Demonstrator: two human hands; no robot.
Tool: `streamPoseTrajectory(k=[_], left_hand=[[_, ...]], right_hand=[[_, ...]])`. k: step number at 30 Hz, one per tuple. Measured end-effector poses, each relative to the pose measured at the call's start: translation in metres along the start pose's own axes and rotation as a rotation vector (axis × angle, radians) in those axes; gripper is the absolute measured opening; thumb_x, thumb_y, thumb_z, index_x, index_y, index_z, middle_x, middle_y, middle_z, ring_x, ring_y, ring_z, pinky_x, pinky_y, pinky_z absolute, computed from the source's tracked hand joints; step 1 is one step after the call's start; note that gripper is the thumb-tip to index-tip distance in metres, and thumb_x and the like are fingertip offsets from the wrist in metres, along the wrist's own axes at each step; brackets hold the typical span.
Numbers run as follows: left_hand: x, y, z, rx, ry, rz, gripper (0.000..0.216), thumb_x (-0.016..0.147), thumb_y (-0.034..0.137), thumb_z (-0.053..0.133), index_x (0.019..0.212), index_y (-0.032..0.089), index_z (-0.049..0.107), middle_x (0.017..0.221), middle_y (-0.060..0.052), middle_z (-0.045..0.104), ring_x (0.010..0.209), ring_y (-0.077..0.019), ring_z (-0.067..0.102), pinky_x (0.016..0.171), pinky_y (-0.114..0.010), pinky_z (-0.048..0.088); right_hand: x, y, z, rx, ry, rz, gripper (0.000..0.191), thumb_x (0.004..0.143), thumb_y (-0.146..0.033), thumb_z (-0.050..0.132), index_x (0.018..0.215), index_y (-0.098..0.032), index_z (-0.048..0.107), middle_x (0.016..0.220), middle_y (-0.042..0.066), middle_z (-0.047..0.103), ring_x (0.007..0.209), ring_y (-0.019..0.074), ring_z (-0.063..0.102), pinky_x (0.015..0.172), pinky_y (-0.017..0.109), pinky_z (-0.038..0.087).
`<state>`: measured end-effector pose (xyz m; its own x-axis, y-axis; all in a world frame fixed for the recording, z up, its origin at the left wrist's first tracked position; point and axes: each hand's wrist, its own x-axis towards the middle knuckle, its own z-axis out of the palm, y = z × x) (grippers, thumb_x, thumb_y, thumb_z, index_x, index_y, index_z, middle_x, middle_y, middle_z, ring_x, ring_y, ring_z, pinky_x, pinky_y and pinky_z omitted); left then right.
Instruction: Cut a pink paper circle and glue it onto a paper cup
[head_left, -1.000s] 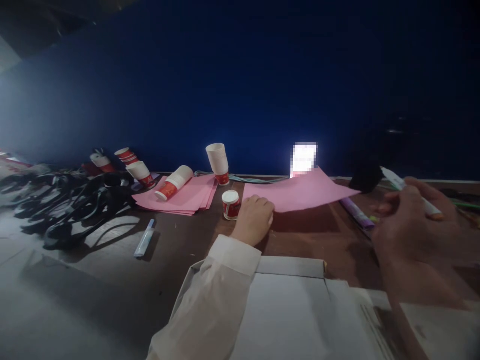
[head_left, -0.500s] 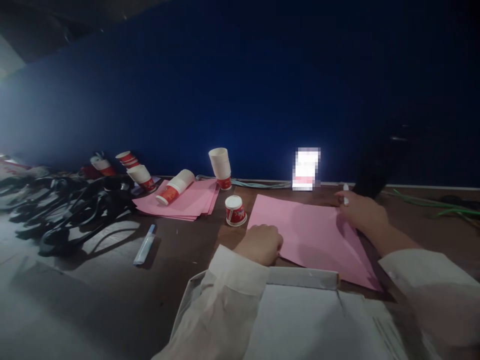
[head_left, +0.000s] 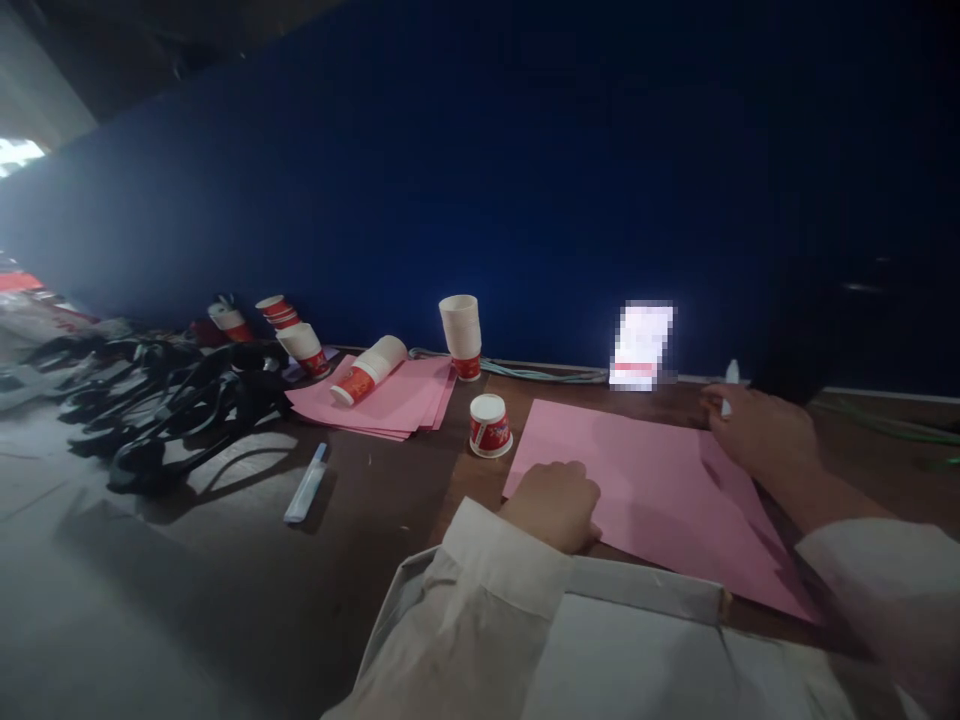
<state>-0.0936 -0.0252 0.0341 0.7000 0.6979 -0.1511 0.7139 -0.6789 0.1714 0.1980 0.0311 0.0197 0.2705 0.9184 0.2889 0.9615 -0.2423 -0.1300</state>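
Observation:
A pink paper sheet (head_left: 652,490) lies flat on the dark brown table (head_left: 390,490) in front of me. My left hand (head_left: 555,503) rests in a loose fist on the sheet's near left corner. My right hand (head_left: 757,430) presses the far right corner and is closed around a white marker (head_left: 729,385), whose tip sticks up above the fingers. An upside-down red and white paper cup (head_left: 490,426) stands just left of the sheet.
A stack of pink sheets (head_left: 397,400) with a toppled cup (head_left: 369,370) and a stacked cup pair (head_left: 462,335) sits at the back. Black scissors (head_left: 172,410) are heaped at left, a glue stick (head_left: 306,484) lies near them. A grey cardboard box (head_left: 637,640) is close below.
The pink sheet, lifted a second ago, now lies flat on the table. My right hand moved from near the camera out to the sheet's far right corner, still holding the marker.

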Motion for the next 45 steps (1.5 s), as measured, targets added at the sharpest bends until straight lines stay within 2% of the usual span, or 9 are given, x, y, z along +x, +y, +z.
streamPoseTrajectory(k=[3,6,10,13,15,18,27,34,45], left_hand=[[0.003,-0.001,0.001,-0.093,0.018,-0.04,0.033,0.086,0.048,0.068,0.095,0.018,0.075,0.106,-0.011,0.072,0.095,-0.0274,0.067,0.077,-0.036,0.051],[0.006,-0.005,0.002,-0.288,0.188,-0.132,0.032,0.092,0.046,0.059,0.099,0.019,0.075,0.104,-0.01,0.074,0.098,-0.0255,0.068,0.085,-0.036,0.052],[0.013,-0.011,0.008,-0.859,0.438,-0.238,0.05,0.096,0.053,0.052,0.128,0.017,0.065,0.104,-0.01,0.074,0.086,-0.0205,0.07,0.072,-0.031,0.056],[0.02,-0.012,0.014,-1.21,0.418,-0.227,0.059,0.089,0.055,0.063,0.133,0.015,0.06,0.101,-0.011,0.074,0.074,-0.0178,0.069,0.054,-0.025,0.051],[0.025,-0.012,0.018,-1.319,0.405,-0.218,0.046,0.087,0.048,0.068,0.118,0.014,0.068,0.096,-0.01,0.074,0.072,-0.0165,0.068,0.052,-0.023,0.05],[0.031,-0.01,0.022,-1.397,0.387,-0.22,0.023,0.084,0.036,0.073,0.092,0.014,0.073,0.085,-0.008,0.073,0.07,-0.0148,0.067,0.056,-0.023,0.051],[0.037,-0.017,0.028,-1.682,0.47,-0.224,0.016,0.075,0.022,0.082,0.083,0.012,0.075,0.078,-0.007,0.074,0.068,-0.0132,0.066,0.076,-0.03,0.057],[0.032,-0.019,0.014,-1.891,0.612,-0.325,0.015,0.079,0.023,0.081,0.084,0.01,0.074,0.09,-0.011,0.077,0.07,-0.0124,0.068,0.086,-0.034,0.058],[0.035,-0.022,0.02,-1.859,0.578,-0.235,0.023,0.073,0.026,0.086,0.086,0.01,0.076,0.091,-0.011,0.077,0.076,-0.0126,0.067,0.087,-0.033,0.055]], right_hand=[[-0.01,-0.012,-0.017,0.13,0.092,0.076,0.043,0.099,-0.041,0.044,0.129,-0.019,0.065,0.119,0.016,0.074,0.1,0.0284,0.068,0.076,0.036,0.044],[-0.036,-0.035,-0.033,0.491,0.19,0.13,0.036,0.089,-0.044,0.063,0.117,-0.023,0.072,0.104,0.01,0.077,0.086,0.0256,0.071,0.077,0.035,0.048],[-0.082,-0.066,-0.031,0.761,0.085,-0.089,0.036,0.085,-0.048,0.068,0.114,-0.027,0.072,0.098,0.006,0.078,0.08,0.0255,0.073,0.071,0.036,0.054],[-0.108,-0.081,-0.014,0.834,0.064,-0.227,0.031,0.088,-0.044,0.066,0.113,-0.028,0.073,0.106,0.007,0.078,0.094,0.0274,0.073,0.079,0.039,0.057],[-0.116,-0.085,-0.003,0.856,0.01,-0.277,0.029,0.09,-0.042,0.064,0.116,-0.031,0.072,0.113,0.005,0.077,0.098,0.0268,0.073,0.077,0.037,0.058],[-0.118,-0.083,0.007,0.863,-0.006,-0.278,0.028,0.092,-0.043,0.063,0.117,-0.033,0.071,0.116,0.004,0.076,0.102,0.026,0.072,0.08,0.037,0.059],[-0.117,-0.079,0.012,0.962,-0.045,-0.152,0.036,0.089,-0.046,0.068,0.123,-0.032,0.069,0.119,0.005,0.074,0.105,0.0262,0.07,0.082,0.037,0.057],[-0.122,-0.087,-0.018,1.547,-0.121,0.128,0.034,0.09,-0.057,0.064,0.099,-0.026,0.076,0.062,-0.003,0.054,0.063,0.0161,0.056,0.067,0.031,0.053],[-0.12,-0.088,-0.019,1.89,-0.227,0.337,0.027,0.076,-0.048,0.08,0.083,-0.022,0.076,0.048,-0.006,0.04,0.053,0.0117,0.038,0.054,0.025,0.049]])
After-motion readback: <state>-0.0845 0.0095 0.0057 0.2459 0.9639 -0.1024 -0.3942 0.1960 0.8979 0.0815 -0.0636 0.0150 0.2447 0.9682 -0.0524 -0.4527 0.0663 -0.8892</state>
